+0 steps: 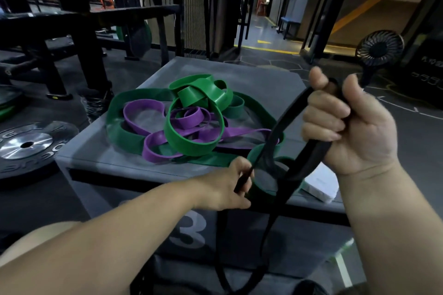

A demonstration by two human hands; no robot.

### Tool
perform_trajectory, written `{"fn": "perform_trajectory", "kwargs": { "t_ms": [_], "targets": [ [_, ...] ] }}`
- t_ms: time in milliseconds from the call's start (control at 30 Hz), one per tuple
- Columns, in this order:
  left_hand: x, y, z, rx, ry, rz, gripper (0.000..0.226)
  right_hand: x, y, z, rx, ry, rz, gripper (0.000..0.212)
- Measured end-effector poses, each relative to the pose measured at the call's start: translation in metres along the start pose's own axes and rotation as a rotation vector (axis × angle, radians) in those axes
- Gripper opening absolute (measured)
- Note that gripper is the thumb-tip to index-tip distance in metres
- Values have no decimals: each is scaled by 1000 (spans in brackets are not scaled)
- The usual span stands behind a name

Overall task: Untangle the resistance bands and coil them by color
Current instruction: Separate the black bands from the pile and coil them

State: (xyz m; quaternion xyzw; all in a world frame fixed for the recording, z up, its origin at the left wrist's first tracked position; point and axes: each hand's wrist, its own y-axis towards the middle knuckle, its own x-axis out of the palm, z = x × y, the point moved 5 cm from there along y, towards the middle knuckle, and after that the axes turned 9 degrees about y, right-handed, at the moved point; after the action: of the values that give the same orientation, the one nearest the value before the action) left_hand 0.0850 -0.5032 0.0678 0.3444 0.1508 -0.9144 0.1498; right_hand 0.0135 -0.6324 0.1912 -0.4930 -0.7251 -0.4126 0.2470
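A tangle of green bands [195, 130] and purple bands [189, 117] lies on top of the grey padded box [100, 151]. My right hand [345, 124] is raised over the box's right side and grips a black band [285, 122] near its top fold. My left hand [230, 184] pinches a lower strand of the same black band at the box's front edge. The black band's long loop hangs down in front of the box, past the large number printed there. A green loop [261, 189] lies under the black strands near my left hand.
A white pad or paper [321, 184] lies on the box's right front corner. A weight plate [28, 146] rests on the floor at left, by a black bench frame [72, 31]. A small black fan [378, 52] stands at the right. A corridor opens behind.
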Motion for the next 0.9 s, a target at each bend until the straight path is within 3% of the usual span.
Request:
{"fn": "perform_trajectory", "kwargs": {
  "t_ms": [67,167,267,367,500,600,667,767,900],
  "targets": [
    [7,1,-9,-83,76,-27,25,-2,-3,-16,-88,31,2,33],
    [14,2,-10,-91,-15,-12,5,-6,-7,-32,-248,11,88,33],
    [11,1,-6,-45,-150,49,18,-6,-12,-37,-444,-224,332,40],
    [11,-1,-3,-52,-464,9,20,-6,-16,-36,-496,-338,504,41],
    [6,-3,7,-13,-550,63,5,-12,-22,-36,-562,-324,600,18],
    [1,-8,13,62,-635,8,24,-16,-24,-37,-634,-399,625,15],
    [-5,-12,18,104,-590,17,36,-21,-23,-34,-617,-532,669,21],
    [-19,-17,25,142,-474,195,40,-29,-19,-16,-470,-770,723,26],
    [-33,-21,37,216,-337,364,34,-31,-10,19,-232,-1089,632,25]
  ]
}}
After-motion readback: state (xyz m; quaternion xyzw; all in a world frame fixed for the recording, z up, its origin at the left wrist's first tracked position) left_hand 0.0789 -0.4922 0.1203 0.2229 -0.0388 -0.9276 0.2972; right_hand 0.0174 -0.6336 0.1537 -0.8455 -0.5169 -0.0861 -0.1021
